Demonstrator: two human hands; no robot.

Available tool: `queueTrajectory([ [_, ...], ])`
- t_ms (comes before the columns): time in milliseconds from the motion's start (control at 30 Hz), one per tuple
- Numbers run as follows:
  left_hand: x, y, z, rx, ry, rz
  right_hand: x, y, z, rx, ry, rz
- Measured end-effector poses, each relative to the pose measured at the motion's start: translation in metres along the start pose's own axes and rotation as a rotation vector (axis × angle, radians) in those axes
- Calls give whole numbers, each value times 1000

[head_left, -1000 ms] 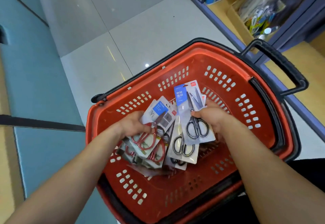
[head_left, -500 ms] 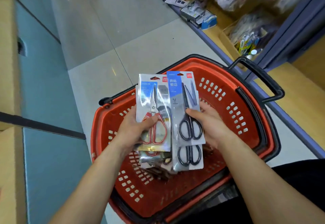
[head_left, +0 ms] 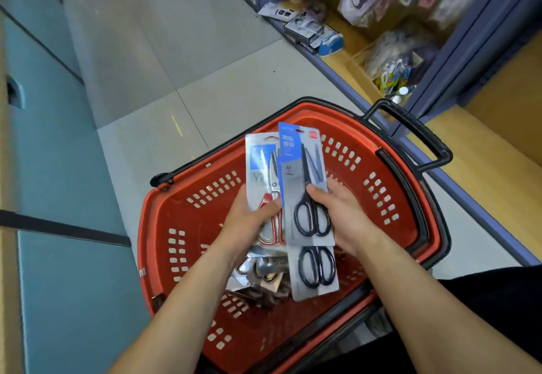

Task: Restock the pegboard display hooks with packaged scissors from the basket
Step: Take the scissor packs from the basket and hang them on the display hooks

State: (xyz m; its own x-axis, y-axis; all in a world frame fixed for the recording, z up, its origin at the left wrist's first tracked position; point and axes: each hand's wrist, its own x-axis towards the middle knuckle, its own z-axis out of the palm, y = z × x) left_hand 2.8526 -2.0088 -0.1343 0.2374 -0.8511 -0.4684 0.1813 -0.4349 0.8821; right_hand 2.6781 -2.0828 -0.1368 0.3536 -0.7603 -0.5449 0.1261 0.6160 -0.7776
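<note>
Packaged scissors, entry one: the black-handled pack (head_left: 293, 168). Location?
— Centre of the frame, upright above the red basket (head_left: 181, 215). The right hand (head_left: 346, 221) grips it, with its fingers (head_left: 337, 194) curled round the right edge and the thumb on the front beside the blades.

Entry two?
— A second black-handled pack (head_left: 318, 268), just behind and below the first. Its handle loops show beneath the first card, in the same right-hand stack.

Entry three?
— One red-handled pack (head_left: 259, 168) with a blue label, left of the black-handled pack and partly overlapped by it. The left hand (head_left: 249, 227) holds it with the thumb pressed across the front at the red handles. The other fingers are behind the card, out of sight.

Other stock?
— Some loose packs (head_left: 258, 282), silvery and blurred, at lower centre beneath the left hand. I cannot tell their number, nor whether they lie in the basket or hang from the hand.

Container?
— The basket has perforated walls and a black handle (head_left: 425, 139) at its right rim, with grey tiled floor (head_left: 205, 59) around it.

Surroundings?
— A shelf (head_left: 344, 58) at upper right with a wooden base. It holds mixed goods too blurred to list.
</note>
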Motion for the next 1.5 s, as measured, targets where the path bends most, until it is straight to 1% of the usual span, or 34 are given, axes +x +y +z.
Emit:
queueTrajectory([
  [100, 1, -3, 3, -35, 21, 17, 0, -1, 1, 11, -11, -4],
  [200, 3, -3, -1, -66, 69, 7, 0, -2, 1, -90, -17, -41],
  [267, 2, -2, -5, -67, 71, -1, 1, -2, -5, -102, 7, -46],
  [400, -2, 1, -7, 14, 82, 39, 8, -3, -15, -68, 101, -83],
  [600, -3, 5, -12, 98, 91, 82, 7, -16, -24, 19, 95, -34],
  [700, -4, 4, -13, 126, 60, 83, 8, -21, -25, 63, 115, -37],
  [800, -10, 1, 0, 140, 16, 72, 9, -17, -17, 83, 157, -105],
  [900, -13, -7, 13, 128, 32, 96, 9, -16, -11, 102, 203, -155],
  [1000, -11, -12, 22, 136, 18, 109, 10, -16, -9, 103, 201, -191],
  [1133, -9, -10, 25, 168, -10, 98, 9, -15, -9, 100, 212, -193],
  [1367, -7, -2, 21, 193, -45, 76, 9, -28, -23, -39, 227, -206],
  [1500, -7, 5, 22, 237, -62, 98, 3, -39, -37, -89, 243, -217],
])
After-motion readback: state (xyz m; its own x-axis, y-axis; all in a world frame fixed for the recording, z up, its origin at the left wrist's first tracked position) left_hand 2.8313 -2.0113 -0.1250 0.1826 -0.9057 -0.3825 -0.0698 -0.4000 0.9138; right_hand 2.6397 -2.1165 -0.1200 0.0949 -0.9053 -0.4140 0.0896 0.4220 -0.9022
